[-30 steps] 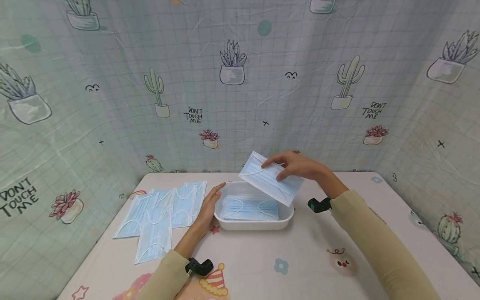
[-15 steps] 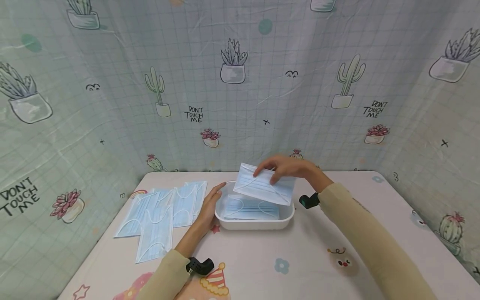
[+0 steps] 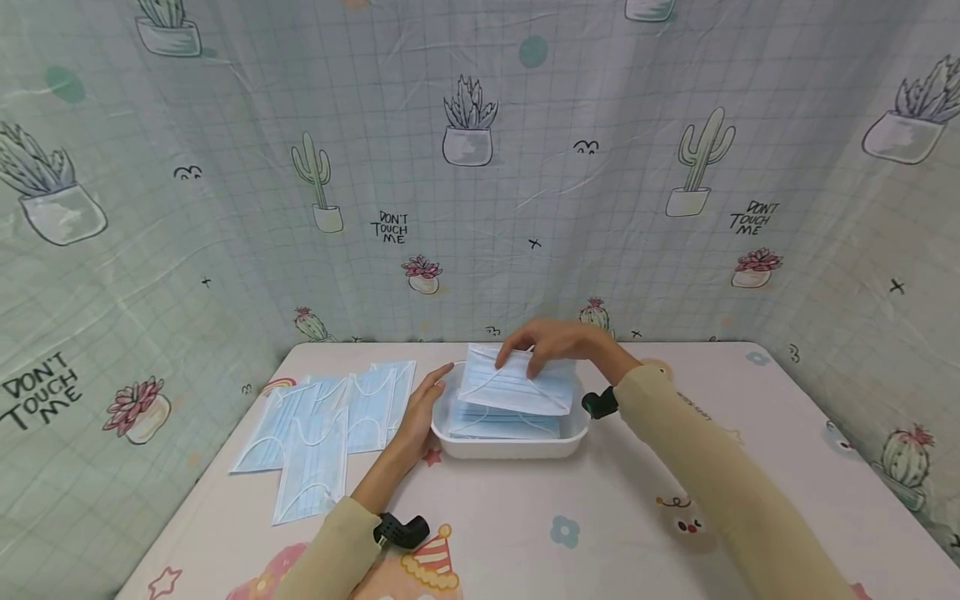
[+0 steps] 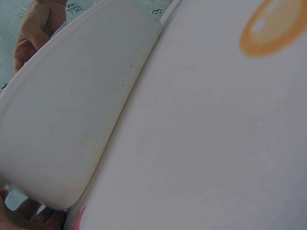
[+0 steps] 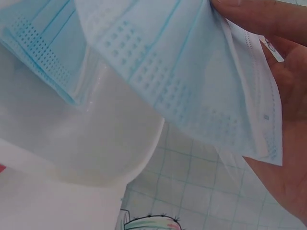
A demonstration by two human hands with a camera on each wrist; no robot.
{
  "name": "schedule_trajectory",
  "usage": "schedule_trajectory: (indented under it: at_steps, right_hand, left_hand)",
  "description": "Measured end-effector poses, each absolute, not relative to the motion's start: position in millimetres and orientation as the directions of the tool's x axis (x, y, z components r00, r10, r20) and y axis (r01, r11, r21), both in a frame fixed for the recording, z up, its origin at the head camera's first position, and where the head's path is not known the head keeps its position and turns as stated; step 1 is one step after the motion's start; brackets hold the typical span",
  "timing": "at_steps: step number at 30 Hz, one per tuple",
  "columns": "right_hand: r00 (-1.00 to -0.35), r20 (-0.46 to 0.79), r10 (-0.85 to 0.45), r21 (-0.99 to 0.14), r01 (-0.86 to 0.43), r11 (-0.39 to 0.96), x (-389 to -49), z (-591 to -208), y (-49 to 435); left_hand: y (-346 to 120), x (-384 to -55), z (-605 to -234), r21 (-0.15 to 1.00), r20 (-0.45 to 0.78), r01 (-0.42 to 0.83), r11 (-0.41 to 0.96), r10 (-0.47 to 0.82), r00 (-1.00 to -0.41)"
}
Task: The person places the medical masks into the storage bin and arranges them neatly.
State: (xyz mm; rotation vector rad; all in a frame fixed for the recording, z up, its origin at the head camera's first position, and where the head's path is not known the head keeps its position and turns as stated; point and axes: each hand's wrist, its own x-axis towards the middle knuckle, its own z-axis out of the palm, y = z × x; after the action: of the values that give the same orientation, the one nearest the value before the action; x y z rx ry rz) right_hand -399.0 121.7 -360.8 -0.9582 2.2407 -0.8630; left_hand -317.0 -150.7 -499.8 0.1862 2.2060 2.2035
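Note:
My right hand point(image 3: 558, 340) pinches a pale blue face mask point(image 3: 517, 385) between thumb and fingers, tilted over a white plastic tub point(image 3: 510, 451). Inside the tub lie more blue face masks point(image 3: 502, 428), partly covered by the held one. The right wrist view shows the held mask's pleats and dotted edge point(image 5: 163, 86) close up, hanging above a mask in the tub point(image 5: 43, 48). At the tub's left end my left hand point(image 3: 415, 421) rests with fairly straight fingers along the wall. The tub's outer side point(image 4: 86, 110) fills much of the left wrist view.
Several blue face masks point(image 3: 311, 462) with white ear loops lie overlapping on the table's left part, left of my left forearm. The table point(image 3: 600, 500) has a pale cover with cartoon prints. A cactus-print curtain point(image 3: 360, 133) hangs behind and at both sides.
My right hand has moved left and down, bringing the mask from above the tub's right side to low over the masks inside. The left hand stays at the tub.

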Motion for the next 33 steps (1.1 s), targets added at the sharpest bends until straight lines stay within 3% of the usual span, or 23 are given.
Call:
schedule_trajectory:
  at_steps: [14, 33]
  right_hand:
    - [-0.514, -0.341, -0.787, -0.746, -0.362, 0.559, -405.7, -384.3, 99.5]
    - [-0.532, -0.387, -0.753, -0.732, -0.319, 0.602, -401.2, -393.4, 92.7]
  left_hand:
    - [-150.5, -318.0, -500.5, 0.997, 0.073, 0.071, -0.024, 0.096, -0.993]
    - [-150.2, -317.3, -501.0, 0.996, 0.08, 0.075, -0.046, 0.104, -0.991]
